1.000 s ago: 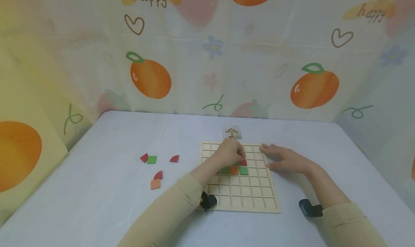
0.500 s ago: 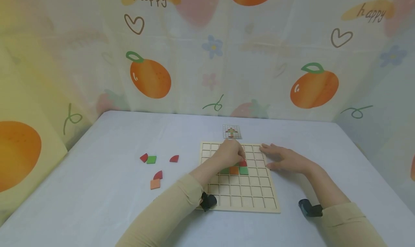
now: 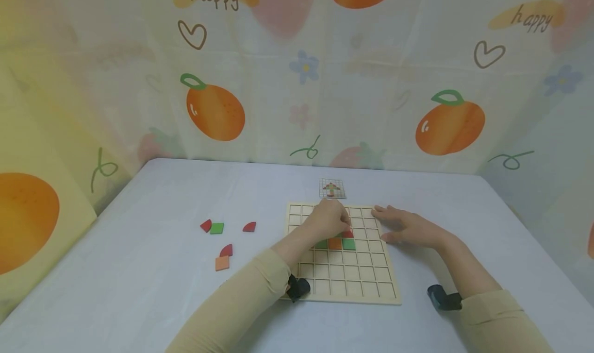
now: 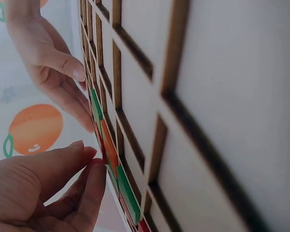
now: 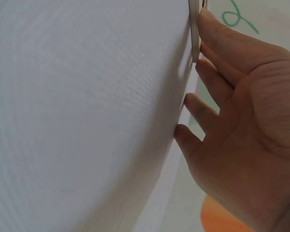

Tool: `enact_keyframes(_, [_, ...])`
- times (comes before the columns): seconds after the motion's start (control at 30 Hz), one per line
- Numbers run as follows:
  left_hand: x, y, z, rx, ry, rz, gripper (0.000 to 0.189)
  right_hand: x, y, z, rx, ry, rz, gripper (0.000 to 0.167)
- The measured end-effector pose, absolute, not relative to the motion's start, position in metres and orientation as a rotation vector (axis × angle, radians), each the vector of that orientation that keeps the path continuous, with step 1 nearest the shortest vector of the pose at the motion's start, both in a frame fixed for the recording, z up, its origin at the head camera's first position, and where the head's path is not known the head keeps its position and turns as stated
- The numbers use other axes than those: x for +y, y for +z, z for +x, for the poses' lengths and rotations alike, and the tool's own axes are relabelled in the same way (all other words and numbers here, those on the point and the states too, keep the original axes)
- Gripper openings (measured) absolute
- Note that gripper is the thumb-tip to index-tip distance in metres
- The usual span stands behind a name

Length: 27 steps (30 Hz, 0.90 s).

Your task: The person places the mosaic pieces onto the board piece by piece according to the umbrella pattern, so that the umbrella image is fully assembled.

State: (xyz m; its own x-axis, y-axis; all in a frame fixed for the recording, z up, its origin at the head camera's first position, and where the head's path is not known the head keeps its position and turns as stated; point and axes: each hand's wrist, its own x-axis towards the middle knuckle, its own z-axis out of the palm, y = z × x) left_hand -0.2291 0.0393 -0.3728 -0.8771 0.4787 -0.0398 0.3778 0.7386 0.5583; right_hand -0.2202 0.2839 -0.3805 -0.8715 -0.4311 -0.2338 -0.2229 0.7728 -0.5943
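Left fingers [image 4: 93, 191] curled, right fingers [image 5: 216, 86] spread

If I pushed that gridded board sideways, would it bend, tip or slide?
The gridded board would probably stay stiff, as its edges look straight. Lying flat on the table, it would likely slide rather than tip, though the right hand at its edge might resist. The orange tile on it would likely ride along, sitting in a ridged cell.
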Motion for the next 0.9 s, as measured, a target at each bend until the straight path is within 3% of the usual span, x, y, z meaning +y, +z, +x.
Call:
enact_keyframes(0.43, [0.027,-0.36,-0.228,2.732,0.908,0.721,0.014,0.284,-0.38,-0.221,2.608,-0.796,-0.506,0.072])
enact_keyframes(0.9, [-0.034,-0.351,-0.241,2.765,1.061,0.454,0.016,0.282,-0.379,-0.22,2.618,-0.774,-0.473,0.072])
